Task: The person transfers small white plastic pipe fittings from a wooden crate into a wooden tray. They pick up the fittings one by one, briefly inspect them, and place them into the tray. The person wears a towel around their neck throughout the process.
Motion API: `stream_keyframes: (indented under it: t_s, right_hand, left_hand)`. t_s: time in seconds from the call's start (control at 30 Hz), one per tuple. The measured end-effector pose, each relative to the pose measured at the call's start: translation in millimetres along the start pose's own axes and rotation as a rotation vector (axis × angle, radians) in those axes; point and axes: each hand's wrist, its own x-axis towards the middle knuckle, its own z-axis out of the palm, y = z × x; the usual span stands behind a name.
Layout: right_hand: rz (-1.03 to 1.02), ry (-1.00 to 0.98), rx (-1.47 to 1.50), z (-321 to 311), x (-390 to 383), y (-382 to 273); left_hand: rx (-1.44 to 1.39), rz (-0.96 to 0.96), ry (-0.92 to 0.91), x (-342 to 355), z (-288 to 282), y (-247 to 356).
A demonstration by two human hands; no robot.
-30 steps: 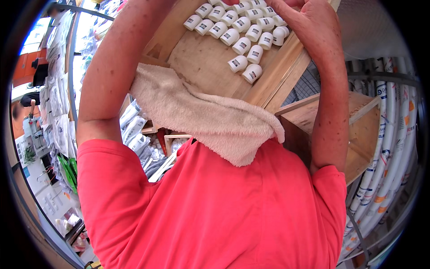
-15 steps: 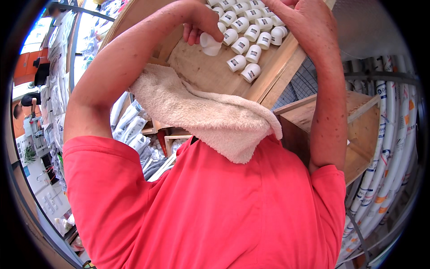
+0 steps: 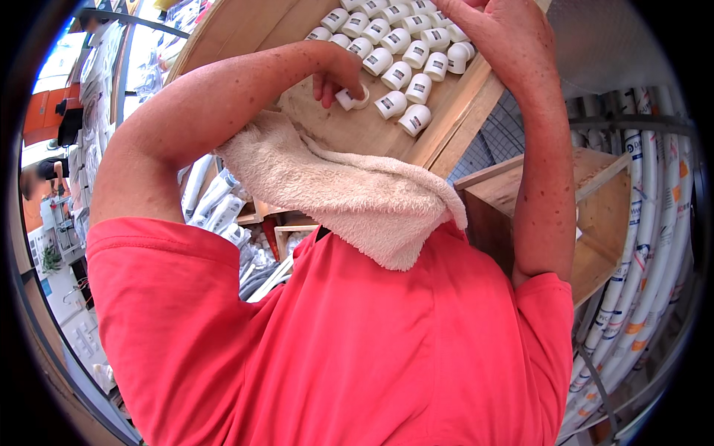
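Note:
Rows of white plastic pipe fittings (image 3: 396, 75), rounded on top and with small dark labels, stand in a wooden box (image 3: 461, 123). My left hand (image 3: 338, 70) reaches over the near left part of the box. Its fingers are closed on one pipe fitting (image 3: 346, 99), held low at the near left end of the group, with the open ring of the fitting toward the right. My right hand (image 3: 509, 33) is at the box's right wall. Its thumb points to the far left over the fittings, and its other fingertips are cut off by the upper edge.
A beige towel (image 3: 357, 186) hangs between my body and the box. On the right are another wooden box (image 3: 602, 215) and long white wrapped pipes (image 3: 647, 245). Bagged goods (image 3: 216, 204) lie below my left arm. A person (image 3: 44, 175) is at the far left.
My left hand has lowered the fitting toward the box floor and turned it. More fittings at the far left of the group now show. My right hand has barely shifted.

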Motion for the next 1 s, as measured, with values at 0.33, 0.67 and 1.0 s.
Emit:
stream_keyframes:
  t_s: [0.33,0.67,1.0]
  right_hand:
    - [-0.018,0.003,0.024,0.3,0.0,0.9]
    - [-0.017,0.01,0.025,2.8,1.0,0.4]
    - [-0.01,0.016,0.009,1.2,-0.1,-3.0]
  left_hand:
    - [-0.145,0.036,0.088,-0.7,5.2,7.8]
    - [-0.371,0.175,0.087,10.2,7.3,-1.2]
    - [-0.258,0.113,0.066,7.8,3.0,0.7]
